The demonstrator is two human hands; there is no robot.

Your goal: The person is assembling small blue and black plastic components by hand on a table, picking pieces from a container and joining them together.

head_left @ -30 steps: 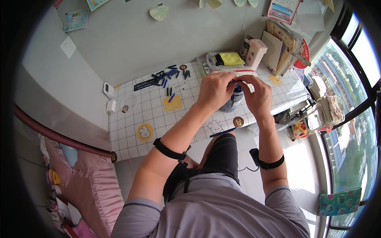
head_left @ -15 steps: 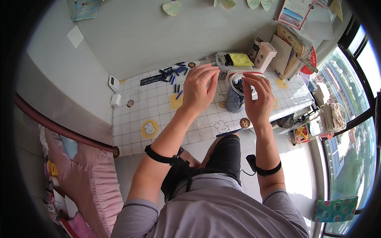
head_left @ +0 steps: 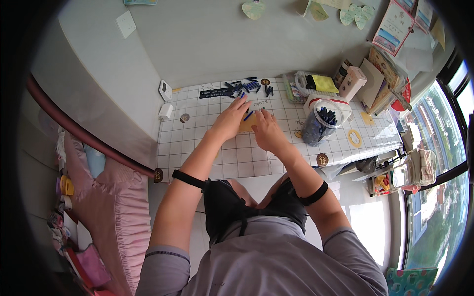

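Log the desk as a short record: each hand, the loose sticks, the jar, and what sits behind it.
Left hand: open, fingers extended, at the tabletop; contact unclear
Right hand: open, nothing visible in it, beside the left hand
Nearest stick: blue, lying between the two hands' fingers
Loose sticks: short, dark, scattered beyond the hands
Jar: clear, upright, right of the right hand, dark sticks inside
Behind jar: white box with red edge

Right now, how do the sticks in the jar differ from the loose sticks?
The jar sticks are gathered inside a clear jar; the loose sticks lie scattered on the table. Several jar sticks poke up at angles, while the loose sticks lie down. Both look slim and dark.
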